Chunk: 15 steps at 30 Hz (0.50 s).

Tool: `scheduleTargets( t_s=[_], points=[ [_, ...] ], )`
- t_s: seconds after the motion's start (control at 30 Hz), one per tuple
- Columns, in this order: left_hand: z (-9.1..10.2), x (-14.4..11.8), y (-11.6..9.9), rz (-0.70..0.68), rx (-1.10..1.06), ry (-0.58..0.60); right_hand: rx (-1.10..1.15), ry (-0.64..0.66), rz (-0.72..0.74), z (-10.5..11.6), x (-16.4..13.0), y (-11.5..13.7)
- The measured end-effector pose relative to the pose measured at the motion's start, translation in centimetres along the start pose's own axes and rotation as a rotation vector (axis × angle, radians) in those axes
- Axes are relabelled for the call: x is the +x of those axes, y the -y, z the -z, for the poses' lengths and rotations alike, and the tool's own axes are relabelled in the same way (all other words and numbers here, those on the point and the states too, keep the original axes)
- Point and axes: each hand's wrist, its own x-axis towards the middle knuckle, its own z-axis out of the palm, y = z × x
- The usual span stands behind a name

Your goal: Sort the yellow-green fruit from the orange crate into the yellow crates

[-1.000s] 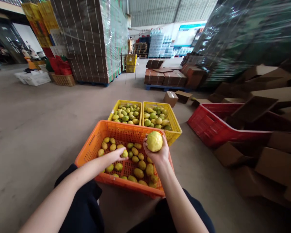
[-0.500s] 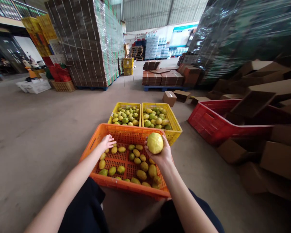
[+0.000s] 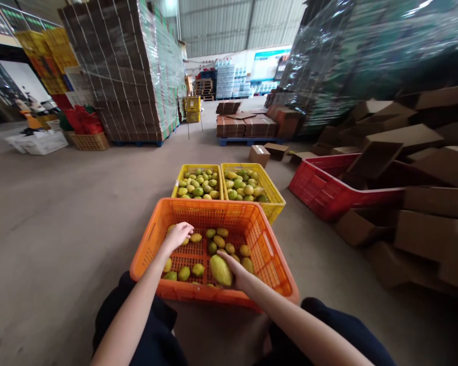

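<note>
Two yellow crates (image 3: 269,202) of fruit stand beyond the orange crate (image 3: 275,264). Right hand (image 3: 239,274) grips a large yellow-green mango (image 3: 220,270); left hand (image 3: 177,235), loosely curled, touches smaller mangoes (image 3: 213,239).

An orange crate (image 3: 270,254) of slotted plastic stands on the floor, its bottom scattered with small yellow-green fruits (image 3: 214,241) that leave much of the mesh bare. A larger oval yellow-green fruit (image 3: 220,270) lies tilted near the crate's near edge, right of centre. More small fruits sit toward the far left corner and along the near left edge.
</note>
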Motion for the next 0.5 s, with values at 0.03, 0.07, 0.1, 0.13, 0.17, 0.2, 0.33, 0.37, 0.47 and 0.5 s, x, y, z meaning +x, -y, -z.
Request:
scheduleTargets(
  t_s=[0.03,0.07,0.1,0.13,0.17,0.2,0.33,0.37,0.47,0.5],
  points=[
    [0.2,0.0,0.0,-0.018,0.024,0.003,0.009,-0.029,0.015,0.1,-0.1,0.4],
    [0.5,0.0,0.0,-0.034,0.044,0.005,0.033,-0.072,0.054,0.2,-0.4,1.5],
    [0.8,0.0,-0.1,-0.048,0.061,0.006,0.065,-0.112,0.104,0.3,-0.8,3.1],
    [1.0,0.0,-0.2,-0.06,0.074,0.008,0.125,-0.137,0.195,0.4,-1.4,5.2],
    [1.2,-0.1,-0.2,-0.07,0.086,0.011,0.194,-0.194,0.287,0.5,-2.1,7.6],
    [1.3,-0.1,-0.3,-0.078,0.095,0.014,0.245,-0.227,0.367,0.6,-2.8,10.2],
    [1.5,-0.2,-0.5,-0.077,0.138,0.018,0.379,-0.306,0.524,1.3,-4.9,17.8],
    [1.5,-0.2,-0.5,-0.072,0.152,0.017,0.395,-0.308,0.527,1.6,-5.0,18.3],
    [1.5,-0.6,-0.6,-0.055,0.204,0.016,0.425,-0.285,0.494,2.4,-5.0,16.9],
    [1.5,-0.8,-0.5,-0.047,0.222,0.016,0.432,-0.27,0.477,2.6,-4.8,15.9]
  ],
)
